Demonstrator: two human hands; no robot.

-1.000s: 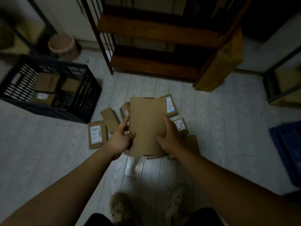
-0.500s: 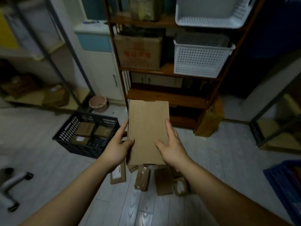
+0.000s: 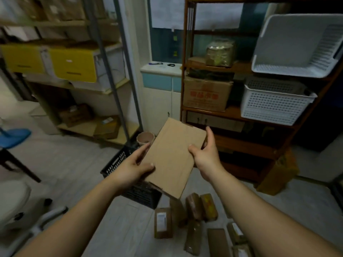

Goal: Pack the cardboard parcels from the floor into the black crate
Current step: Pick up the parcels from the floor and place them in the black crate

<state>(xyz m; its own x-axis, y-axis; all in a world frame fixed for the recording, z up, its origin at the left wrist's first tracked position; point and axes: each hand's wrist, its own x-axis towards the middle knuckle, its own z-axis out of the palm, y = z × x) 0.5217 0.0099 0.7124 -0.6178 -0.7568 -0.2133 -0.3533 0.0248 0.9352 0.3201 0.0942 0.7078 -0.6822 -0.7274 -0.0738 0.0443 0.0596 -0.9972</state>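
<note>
now the left hand point(image 3: 133, 167) and right hand point(image 3: 206, 156) each clasp a long edge of the flat cardboard parcel point(image 3: 172, 158), held tilted above the black crate point(image 3: 118, 162). it looks light and stiff; holding both edges seems right.

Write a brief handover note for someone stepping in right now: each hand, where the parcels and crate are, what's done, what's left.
Left hand grips the parcel at its left edge; right hand at its right edge.
Parcel is tilted in the air and covers most of the crate.
Done: this parcel is off the floor.
Left: set it in the crate, then pack the several floor parcels.
</note>
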